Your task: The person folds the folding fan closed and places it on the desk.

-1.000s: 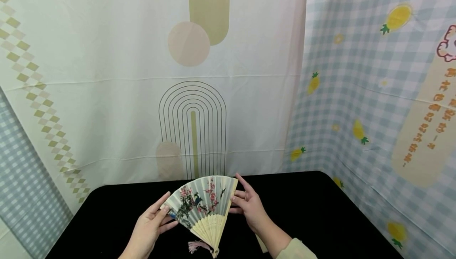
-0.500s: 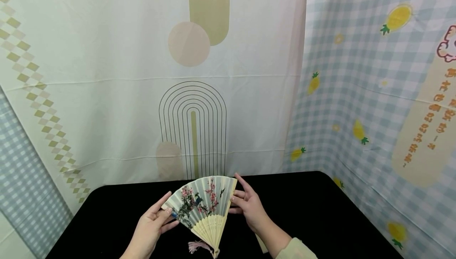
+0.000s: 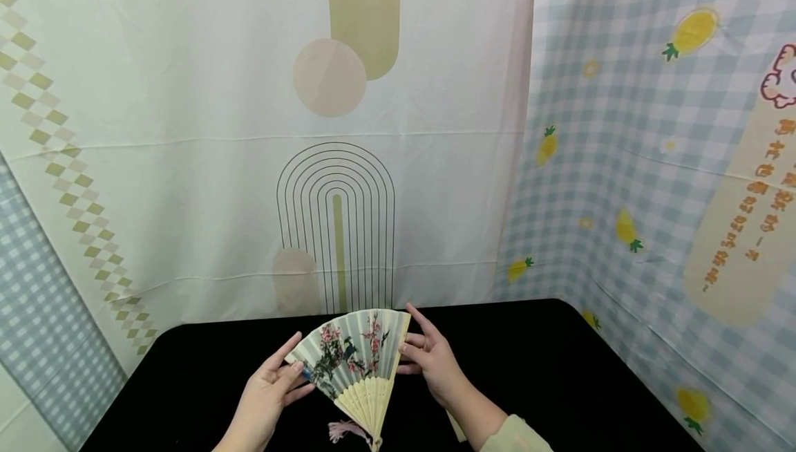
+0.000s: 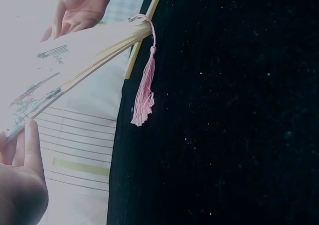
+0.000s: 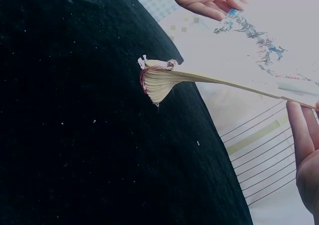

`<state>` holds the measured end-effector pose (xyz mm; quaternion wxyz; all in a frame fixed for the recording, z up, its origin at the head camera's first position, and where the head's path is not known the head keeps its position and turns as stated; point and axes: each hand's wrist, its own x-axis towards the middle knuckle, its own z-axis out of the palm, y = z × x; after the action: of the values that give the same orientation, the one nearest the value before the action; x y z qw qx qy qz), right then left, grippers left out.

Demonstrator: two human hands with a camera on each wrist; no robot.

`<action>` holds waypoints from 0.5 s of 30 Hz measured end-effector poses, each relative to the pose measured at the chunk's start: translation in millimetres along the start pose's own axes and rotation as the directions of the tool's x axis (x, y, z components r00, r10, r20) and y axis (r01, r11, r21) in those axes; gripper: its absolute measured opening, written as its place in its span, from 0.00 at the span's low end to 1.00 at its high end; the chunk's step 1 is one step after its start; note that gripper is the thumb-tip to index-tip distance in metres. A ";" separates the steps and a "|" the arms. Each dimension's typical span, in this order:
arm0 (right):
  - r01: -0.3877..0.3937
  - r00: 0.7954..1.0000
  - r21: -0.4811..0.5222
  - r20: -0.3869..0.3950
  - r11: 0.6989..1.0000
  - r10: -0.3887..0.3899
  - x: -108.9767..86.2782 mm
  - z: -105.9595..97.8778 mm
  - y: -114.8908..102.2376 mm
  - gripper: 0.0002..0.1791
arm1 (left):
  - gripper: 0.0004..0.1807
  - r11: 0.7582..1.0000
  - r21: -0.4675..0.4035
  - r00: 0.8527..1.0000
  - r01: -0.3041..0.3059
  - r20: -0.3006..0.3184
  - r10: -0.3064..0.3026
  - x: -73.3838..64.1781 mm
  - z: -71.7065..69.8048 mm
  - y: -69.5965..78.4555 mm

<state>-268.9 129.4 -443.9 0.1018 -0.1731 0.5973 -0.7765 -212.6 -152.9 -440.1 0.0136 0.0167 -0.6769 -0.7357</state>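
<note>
A folding fan [image 3: 357,352], spread into a wedge with pink blossoms and a dark bird on pale cloth, is held up over the black table. Its light ribs [image 3: 367,397] meet at the bottom, where a pink tassel [image 4: 144,93] hangs. My left hand [image 3: 264,390] pinches the fan's left edge between thumb and fingers. On the opposite edge, my right hand [image 3: 435,359] grips the outer rib, thumb in front and index finger reaching up to the top corner. In the right wrist view the stacked rib ends [image 5: 159,85] show at the pivot.
A black cloth-covered table [image 3: 547,369] lies under the hands. On it a pale flat strip [image 3: 459,430] is partly hidden by the right forearm. A white patterned curtain [image 3: 186,217] hangs behind, and a blue checked one [image 3: 622,162] on the right.
The fan's spread has narrowed slightly: its right edge has shifted a little left with the right hand, and its left edge a little right with the left hand.
</note>
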 end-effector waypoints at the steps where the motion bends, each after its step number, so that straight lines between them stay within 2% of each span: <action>1: 0.001 1.000 -0.001 -0.001 1.000 -0.001 0.3 -0.3 1.2 0.41 | 0.29 1.000 -0.002 1.000 -0.002 0.000 0.002 0.0 0.5 -0.1; 15: 0.013 1.000 -0.010 -0.001 1.000 -0.013 3.6 1.3 11.2 0.40 | 0.27 1.000 -0.002 0.999 -0.013 -0.036 0.013 0.3 7.4 -0.9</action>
<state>-272.2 124.0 -453.8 0.0956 -0.1769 0.6001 -0.7742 -213.2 -145.6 -440.3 0.0306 0.0258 -0.6760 -0.7358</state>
